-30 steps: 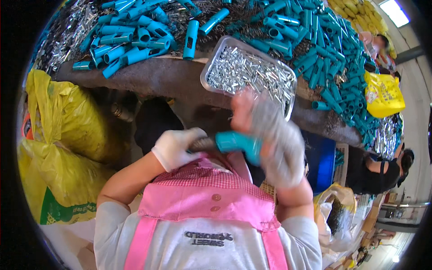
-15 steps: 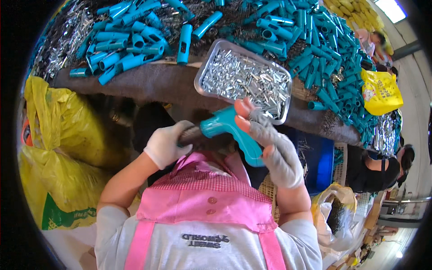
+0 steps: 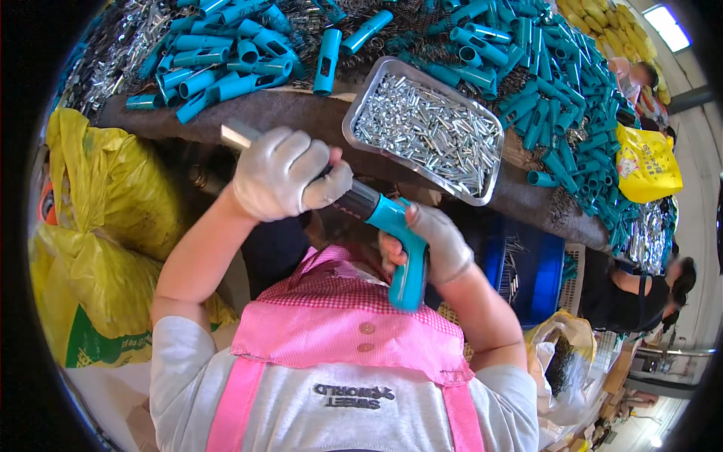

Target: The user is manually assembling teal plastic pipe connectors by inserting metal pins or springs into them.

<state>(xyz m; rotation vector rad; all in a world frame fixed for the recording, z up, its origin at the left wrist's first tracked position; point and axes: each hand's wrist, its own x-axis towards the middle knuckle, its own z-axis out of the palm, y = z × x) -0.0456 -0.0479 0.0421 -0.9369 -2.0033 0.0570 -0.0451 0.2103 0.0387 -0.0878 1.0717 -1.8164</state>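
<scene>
My left hand (image 3: 280, 175), in a grey glove, is closed around the dark spring end of a part, with a silver metal pin (image 3: 238, 135) sticking out past it to the upper left. My right hand (image 3: 435, 242), also gloved, grips the teal plastic handle (image 3: 401, 251) joined to that same part, just in front of my pink apron (image 3: 339, 320). Above both hands a silver tray (image 3: 360, 103) full of small metal pins rests on the dark table edge (image 3: 301, 113).
Piles of teal plastic tubes (image 3: 226, 60) and dark springs cover the table. Yellow sacks (image 3: 98, 226) stand to my left. A blue crate (image 3: 527, 264) sits under the table on the right. Another person in black (image 3: 633, 294) sits at far right near a yellow bag (image 3: 648, 166).
My left hand has risen and moved left along the part, and a silver pin now shows past it. My right hand dropped from the tray to grip the teal handle lower down.
</scene>
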